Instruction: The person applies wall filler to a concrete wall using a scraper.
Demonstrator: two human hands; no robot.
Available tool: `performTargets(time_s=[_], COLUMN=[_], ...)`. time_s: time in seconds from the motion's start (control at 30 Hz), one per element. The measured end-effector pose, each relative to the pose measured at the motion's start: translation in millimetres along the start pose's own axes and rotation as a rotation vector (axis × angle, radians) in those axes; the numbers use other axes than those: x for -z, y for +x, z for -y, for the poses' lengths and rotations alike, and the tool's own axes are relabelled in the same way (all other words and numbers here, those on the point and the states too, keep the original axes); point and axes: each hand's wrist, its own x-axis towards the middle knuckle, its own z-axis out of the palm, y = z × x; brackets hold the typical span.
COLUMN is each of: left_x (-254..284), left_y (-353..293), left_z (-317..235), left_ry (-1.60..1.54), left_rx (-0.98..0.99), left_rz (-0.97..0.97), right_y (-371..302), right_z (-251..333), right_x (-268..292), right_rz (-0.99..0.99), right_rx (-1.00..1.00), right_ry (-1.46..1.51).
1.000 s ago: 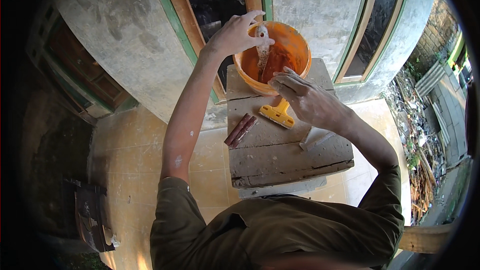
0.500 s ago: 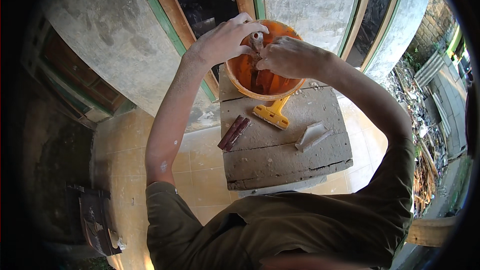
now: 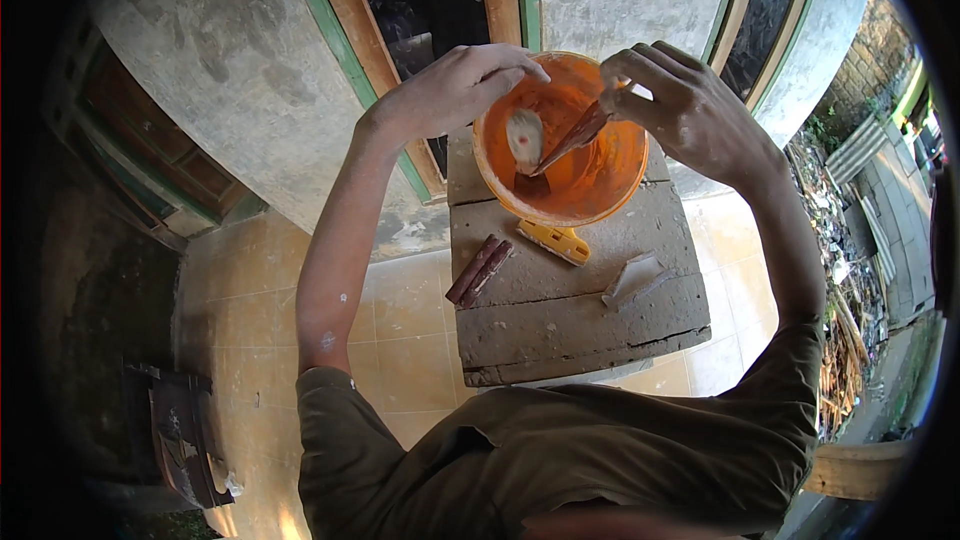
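The orange bucket (image 3: 620, 175) stands on a worn wooden table, its inside smeared with whitish residue. My left hand (image 3: 455, 85) lies over the bucket's left rim, fingers bent over the edge. My right hand (image 3: 690, 110) is closed around one end of a flat reddish-brown scraper-like piece (image 3: 580, 135), which slants down into the bucket. Its lower tip is close to a whitish, oval lump-like thing (image 3: 524, 135) inside, whose kind I cannot make out. Just in front of the bucket lies a yellow scraper (image 3: 555, 240), its handle hidden by the bucket.
On the wooden table (image 3: 560, 335) lie a dark red ridged block (image 3: 480, 270) and a pale, angular shell-like piece (image 3: 637, 282). A grey wall (image 3: 630, 0) with wood-framed windows rises behind. A dark chair-like object (image 3: 175, 435) stands on the tiled floor at left. Rubble lies at right.
My right hand has drawn back out of the bucket to the right, bringing the reddish-brown piece into view. The bucket has shifted right and nearer, covering the yellow scraper's handle. The whitish thing sits lower.
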Motion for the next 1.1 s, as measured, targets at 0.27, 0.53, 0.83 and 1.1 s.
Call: performTargets(time_s=[0.27, 0.53, 0.83, 1.1], left_x=[-12, -29, -40, -50], left_y=[-7, -3, -18, -24], left_z=[-3, 8, 7, 13], left_ry=[0.067, -0.119, -0.364, -0.332], left_rx=[-0.068, -0.082, -0.007, -0.048], left_rz=[-0.098, -0.326, -0.339, -0.522], right_y=[-3, 18, 45, 46], right_z=[2, -12, -19, 47], right_x=[4, 18, 46, 23], right_rz=[0.022, -0.117, -0.165, 0.248], right_rx=[0.101, 0.148, 0.140, 0.101], right_ry=[0.023, -0.099, 0.174, -0.207])
